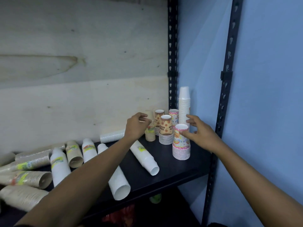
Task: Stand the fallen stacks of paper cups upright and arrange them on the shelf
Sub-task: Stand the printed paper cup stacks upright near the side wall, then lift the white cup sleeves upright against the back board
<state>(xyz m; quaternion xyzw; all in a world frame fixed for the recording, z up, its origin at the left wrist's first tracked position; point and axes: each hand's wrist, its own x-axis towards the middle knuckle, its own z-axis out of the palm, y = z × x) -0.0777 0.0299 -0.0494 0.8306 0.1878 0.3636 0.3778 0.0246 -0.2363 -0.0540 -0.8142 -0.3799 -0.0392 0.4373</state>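
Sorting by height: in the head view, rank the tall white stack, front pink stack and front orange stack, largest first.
1. tall white stack
2. front pink stack
3. front orange stack; pink is nearer, so unsure.

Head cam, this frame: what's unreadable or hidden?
- Head view: the left hand covers part of the upright brown paper cup stack; grip or mere touch, cannot tell.
- Head view: fallen brown cup stacks cut by the left edge; count unclear.
- Head view: fallen white cup stacks: labels blurred, unreadable.
- Head view: red item below, mostly hidden by the black shelf board.
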